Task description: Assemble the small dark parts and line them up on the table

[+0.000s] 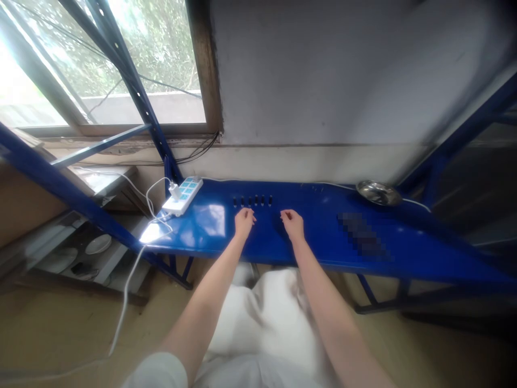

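A row of several small dark upright pieces (262, 200) stands on the blue table (210, 245), just beyond my hands. My left hand (244, 222) is closest to the left part of that row, its fingers curled together. Whether it touches a piece cannot be made out. To the right of the row, a little above the tabletop, my right hand (293, 223) has its thumb and fingers drawn together in a pinch. Anything between the fingertips of either hand is too small or hidden to name.
A white power strip (183, 196) with a plugged-in charger lies at the table's left end, its cord hanging down. Back right is a shiny metal bowl (378, 193). A pixelated dark object (361, 234) lies right of my hands. Tiny bits (315, 188) lie near the back edge.
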Demonstrator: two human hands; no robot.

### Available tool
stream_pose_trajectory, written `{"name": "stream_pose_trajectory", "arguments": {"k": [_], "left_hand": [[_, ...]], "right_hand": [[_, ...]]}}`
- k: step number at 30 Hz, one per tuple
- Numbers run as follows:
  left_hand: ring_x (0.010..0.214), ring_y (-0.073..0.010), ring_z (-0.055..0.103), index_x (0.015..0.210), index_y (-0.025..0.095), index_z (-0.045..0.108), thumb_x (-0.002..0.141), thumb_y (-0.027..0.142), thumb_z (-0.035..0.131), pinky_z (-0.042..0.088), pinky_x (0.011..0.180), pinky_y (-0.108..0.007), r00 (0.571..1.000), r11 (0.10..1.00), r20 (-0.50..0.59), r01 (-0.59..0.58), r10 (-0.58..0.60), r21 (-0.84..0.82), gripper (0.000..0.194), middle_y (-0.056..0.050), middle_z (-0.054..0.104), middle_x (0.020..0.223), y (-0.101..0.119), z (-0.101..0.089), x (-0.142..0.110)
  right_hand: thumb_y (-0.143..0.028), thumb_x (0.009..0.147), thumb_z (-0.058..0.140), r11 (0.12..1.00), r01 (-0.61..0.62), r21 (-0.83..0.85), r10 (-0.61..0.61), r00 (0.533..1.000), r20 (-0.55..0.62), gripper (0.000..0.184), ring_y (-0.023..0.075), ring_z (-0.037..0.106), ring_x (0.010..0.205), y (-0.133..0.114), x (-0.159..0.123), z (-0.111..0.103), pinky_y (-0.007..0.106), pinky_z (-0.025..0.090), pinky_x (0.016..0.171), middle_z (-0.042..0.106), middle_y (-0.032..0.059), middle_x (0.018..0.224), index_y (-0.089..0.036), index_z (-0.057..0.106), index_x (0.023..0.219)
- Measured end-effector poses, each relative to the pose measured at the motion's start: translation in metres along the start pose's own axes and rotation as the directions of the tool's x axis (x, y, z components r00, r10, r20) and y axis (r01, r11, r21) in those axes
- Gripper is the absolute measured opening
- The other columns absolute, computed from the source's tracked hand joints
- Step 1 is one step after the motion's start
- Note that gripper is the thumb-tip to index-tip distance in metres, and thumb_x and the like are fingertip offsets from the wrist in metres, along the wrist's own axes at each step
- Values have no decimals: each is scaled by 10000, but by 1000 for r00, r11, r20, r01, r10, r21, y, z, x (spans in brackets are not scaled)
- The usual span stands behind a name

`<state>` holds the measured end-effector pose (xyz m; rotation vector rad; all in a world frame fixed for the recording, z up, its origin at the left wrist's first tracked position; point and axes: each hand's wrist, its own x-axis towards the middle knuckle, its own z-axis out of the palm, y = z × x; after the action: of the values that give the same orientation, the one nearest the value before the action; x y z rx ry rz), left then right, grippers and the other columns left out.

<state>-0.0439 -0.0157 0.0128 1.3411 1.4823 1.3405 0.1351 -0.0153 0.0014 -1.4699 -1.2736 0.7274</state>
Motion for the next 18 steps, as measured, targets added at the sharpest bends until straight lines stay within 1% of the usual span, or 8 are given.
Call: {"name": "stream_pose_trajectory", "arguments": {"k": [3,7,12,18], "left_hand": [[476,-78,510,771,156,574,829,293,403,423,537,-204,1000,1000,0,-5,5,5,227,1,588,589,-1,1,1],[490,-78,516,798,157,582,836,293,400,431,552,-208,1000,1000,4,8,-8,10,231,-4,593,606,-1,0,0],[511,-82,524,813,153,588,840,300,405,435,568,-213,1000,1000,6,24,-24,12,236,-10,596,622,0,-1,-1],[509,-72,518,811,160,583,841,293,404,431,574,-205,999,999,11,35,-35,5,225,6,587,619,-1,-1,0]], "right_hand": [[-381,763,524,1000,9,4,-9,1000,-2,245,192,591,792,-1,0,0,356,484,720,649,61,846,-180,632,854],[-368,764,527,1000,-19,-8,19,1000,2,225,189,589,803,-2,-1,0,351,480,730,647,53,853,-186,628,849],[-388,757,529,1000,-4,7,4,1000,-2,251,192,588,796,-1,0,0,356,474,736,646,59,842,-178,632,849],[-410,759,517,1000,-21,-15,21,1000,7,271,180,590,792,-2,-1,0,345,470,730,647,49,847,-183,631,856]]}}
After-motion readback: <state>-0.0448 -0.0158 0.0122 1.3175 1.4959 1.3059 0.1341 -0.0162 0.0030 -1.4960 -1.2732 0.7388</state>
